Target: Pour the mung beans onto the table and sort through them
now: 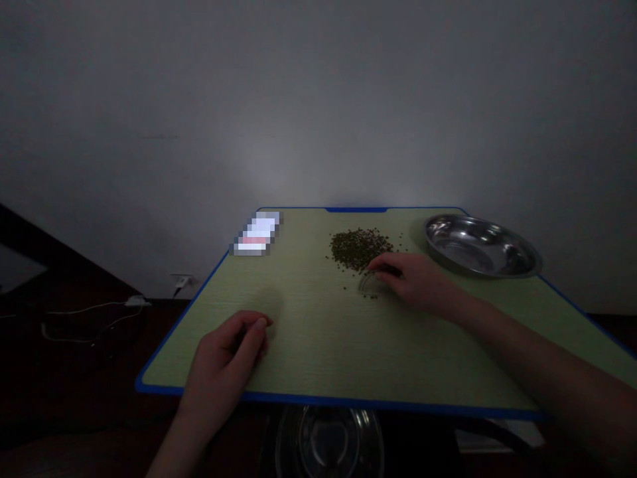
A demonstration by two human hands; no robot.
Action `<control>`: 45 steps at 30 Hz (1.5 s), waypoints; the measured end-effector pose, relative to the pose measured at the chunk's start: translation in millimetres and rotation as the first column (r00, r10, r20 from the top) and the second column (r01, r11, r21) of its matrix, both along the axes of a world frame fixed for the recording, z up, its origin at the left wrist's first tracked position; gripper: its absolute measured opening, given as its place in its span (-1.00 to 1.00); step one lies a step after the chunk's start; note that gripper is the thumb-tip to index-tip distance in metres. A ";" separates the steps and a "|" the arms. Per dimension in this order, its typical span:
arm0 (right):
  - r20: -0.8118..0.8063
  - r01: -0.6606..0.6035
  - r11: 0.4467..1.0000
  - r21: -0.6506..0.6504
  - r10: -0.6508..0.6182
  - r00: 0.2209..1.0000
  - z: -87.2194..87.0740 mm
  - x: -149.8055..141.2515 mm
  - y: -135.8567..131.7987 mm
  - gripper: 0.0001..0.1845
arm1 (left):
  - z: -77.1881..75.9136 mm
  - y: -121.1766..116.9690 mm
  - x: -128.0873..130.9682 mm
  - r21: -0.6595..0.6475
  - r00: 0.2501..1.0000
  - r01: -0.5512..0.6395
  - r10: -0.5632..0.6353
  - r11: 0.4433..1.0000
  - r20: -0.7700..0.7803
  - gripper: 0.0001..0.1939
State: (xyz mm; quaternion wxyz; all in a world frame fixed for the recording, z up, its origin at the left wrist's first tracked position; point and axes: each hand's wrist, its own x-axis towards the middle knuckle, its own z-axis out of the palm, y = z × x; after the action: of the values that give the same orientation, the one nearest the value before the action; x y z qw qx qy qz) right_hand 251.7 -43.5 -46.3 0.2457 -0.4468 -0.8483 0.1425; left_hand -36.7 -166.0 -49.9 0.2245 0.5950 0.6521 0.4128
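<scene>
A heap of small dark seeds or beans (361, 249) lies on the pale green tabletop (308, 352). My right hand (411, 279) is at the heap's near right edge, its fingers pinched together. A clear curved piece with fine lines (367, 284), much like a protractor, reaches from those fingertips down to the table. A few loose grains (371, 297) lie just below it. Off to the left, my left hand (229, 352) is above the table's near part, fingers curled and thumb pressed to the index finger. Whether anything is inside that hand is hidden.
A shiny oval steel basin (482, 249) stands at the back right. At the back left lies a blurred-out phone-like screen (256, 234). Below the near blue edge is another metal bowl (331, 441). Cables and a power plug (183, 281) are left of the table, by the wall.
</scene>
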 end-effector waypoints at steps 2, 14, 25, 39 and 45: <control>0.004 -0.018 1.000 0.018 0.018 1.000 0.2 -4.0 2.3 -0.79 | 0.6 0.4 0.2 0.004 1.000 0.005 -0.005 1.000 0.002 -0.73; -0.006 0.040 0.999 0.029 -0.040 0.999 -1.5 0.0 12.1 -0.79 | 1.6 0.4 0.0 -0.010 0.998 -0.002 0.003 1.000 0.055 -0.74; -0.045 0.004 1.000 -0.004 -0.004 0.999 1.7 -25.1 11.7 -0.81 | 1.6 2.3 -3.4 -0.036 0.984 0.023 -0.016 0.999 0.178 -0.75; -0.114 -0.044 0.993 -0.111 0.031 0.993 -2.0 -35.6 -6.1 -0.82 | 4.7 -0.1 3.8 0.041 0.911 0.021 -0.036 0.999 0.410 -0.82; -0.116 -0.060 0.987 -0.148 0.043 0.992 -3.9 -32.9 -22.0 -0.81 | 1.6 -1.2 5.0 0.061 0.902 -0.002 -0.024 0.998 0.431 -0.80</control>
State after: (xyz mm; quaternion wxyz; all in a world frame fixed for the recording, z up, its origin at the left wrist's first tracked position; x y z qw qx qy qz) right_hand 218.8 -65.4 -50.2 0.2548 -0.4331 -0.8313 0.2376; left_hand -31.7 -167.1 -48.3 0.3475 0.4991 0.5703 0.5521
